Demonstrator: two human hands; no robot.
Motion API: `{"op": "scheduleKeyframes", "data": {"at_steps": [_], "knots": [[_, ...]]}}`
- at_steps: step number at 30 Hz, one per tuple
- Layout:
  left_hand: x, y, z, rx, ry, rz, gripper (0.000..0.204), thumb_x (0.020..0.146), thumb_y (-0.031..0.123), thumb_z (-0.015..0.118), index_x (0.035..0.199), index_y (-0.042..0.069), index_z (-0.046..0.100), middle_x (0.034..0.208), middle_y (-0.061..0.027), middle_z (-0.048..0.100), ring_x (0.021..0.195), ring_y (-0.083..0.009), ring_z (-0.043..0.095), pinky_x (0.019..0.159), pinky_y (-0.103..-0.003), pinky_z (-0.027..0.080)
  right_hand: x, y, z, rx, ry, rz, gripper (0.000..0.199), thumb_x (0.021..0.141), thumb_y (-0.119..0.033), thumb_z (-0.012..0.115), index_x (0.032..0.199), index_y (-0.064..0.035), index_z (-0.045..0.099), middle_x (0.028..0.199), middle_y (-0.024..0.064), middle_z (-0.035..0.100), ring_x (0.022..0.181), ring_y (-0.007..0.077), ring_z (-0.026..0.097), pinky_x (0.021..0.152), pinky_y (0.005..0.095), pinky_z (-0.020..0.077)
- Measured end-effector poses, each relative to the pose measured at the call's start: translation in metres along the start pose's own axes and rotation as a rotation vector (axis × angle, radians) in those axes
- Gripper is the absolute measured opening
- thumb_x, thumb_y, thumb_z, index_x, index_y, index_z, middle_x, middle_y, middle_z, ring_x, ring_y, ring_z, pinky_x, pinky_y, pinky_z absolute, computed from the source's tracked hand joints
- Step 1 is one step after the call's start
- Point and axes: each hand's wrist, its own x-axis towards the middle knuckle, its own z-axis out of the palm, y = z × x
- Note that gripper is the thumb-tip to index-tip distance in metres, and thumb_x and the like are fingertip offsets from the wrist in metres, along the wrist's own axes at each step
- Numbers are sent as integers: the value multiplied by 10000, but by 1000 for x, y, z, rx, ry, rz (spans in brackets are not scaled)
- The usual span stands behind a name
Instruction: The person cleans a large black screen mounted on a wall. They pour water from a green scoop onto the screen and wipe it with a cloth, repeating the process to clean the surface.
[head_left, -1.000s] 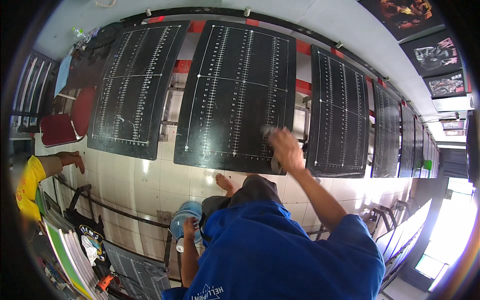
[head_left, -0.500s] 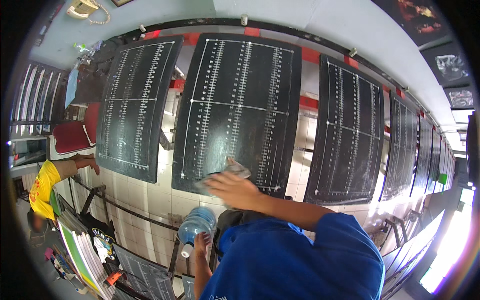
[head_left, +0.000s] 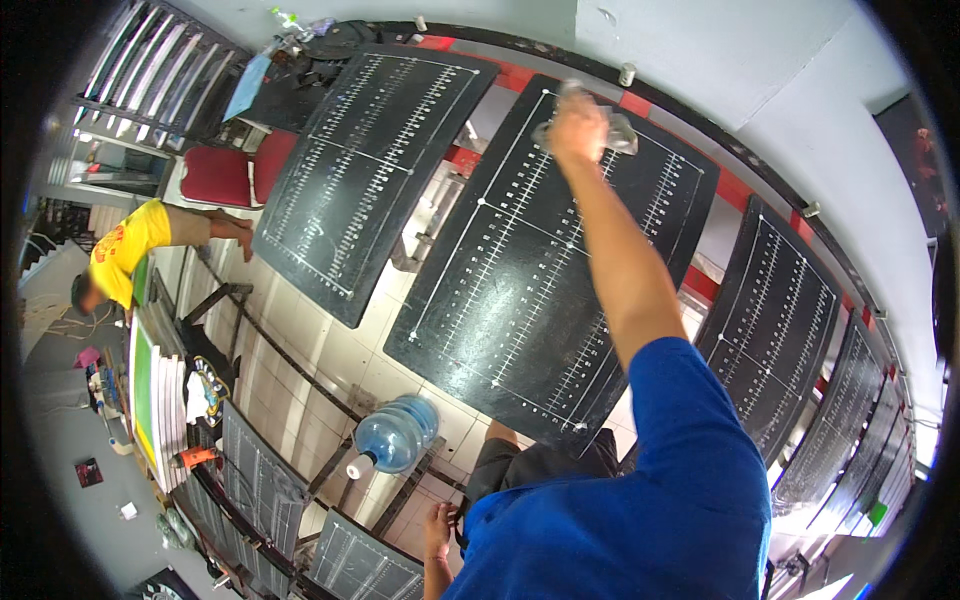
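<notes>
A person in a blue shirt stretches the right hand [head_left: 578, 125] up to the top edge of a black board [head_left: 520, 270] ruled with white lines, fingers closed on a pale crumpled cloth [head_left: 612, 130] pressed against its surface. The left hand [head_left: 437, 522] hangs low beside the hip, its grip impossible to tell. A blue water jug [head_left: 392, 437] lies on the tiled floor below; another person in a yellow shirt [head_left: 125, 245] bends nearby.
</notes>
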Motion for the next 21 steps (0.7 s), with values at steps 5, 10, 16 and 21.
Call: {"op": "scheduleKeyframes", "data": {"at_steps": [5, 10, 16, 21], "knots": [[-52, 98, 26, -169, 16, 361, 334, 1055, 307, 498, 1059, 3, 636, 974, -110, 703, 835, -195, 666, 763, -331, 539, -197, -193, -31, 545, -372, -393, 237, 847, -69, 561, 1046, -37, 684, 1061, 158, 661, 1067, 347, 611, 917, 484, 482], [-171, 252, 54, -2, -198, 939, 253, 1024, 223, 528, 1049, -2, 641, 1017, -116, 706, 968, -231, 669, 865, -352, 514, -358, -232, -132, 715, -390, -814, 239, 886, -100, 540, 1072, -72, 686, 1199, 89, 625, 1205, 259, 536, 1010, 436, 402], [-338, 282, 97, 431, -762, 2047, 279, 887, 250, 674, 1062, 32, 662, 1162, -101, 676, 1098, -261, 647, 900, -374, 517, -386, -122, -233, 521, -484, -741, 444, 800, -167, 646, 1243, -133, 658, 1401, 64, 566, 1313, 261, 477, 1061, 433, 371], [-393, 238, 106, 26, -1043, 2241, 253, 906, 214, 645, 1070, 22, 658, 1119, -107, 672, 1051, -247, 647, 894, -365, 517, -445, -12, -325, 390, -765, -554, 380, 815, -175, 650, 1190, -170, 709, 1361, 69, 612, 1246, 271, 535, 1047, 428, 410]]}}
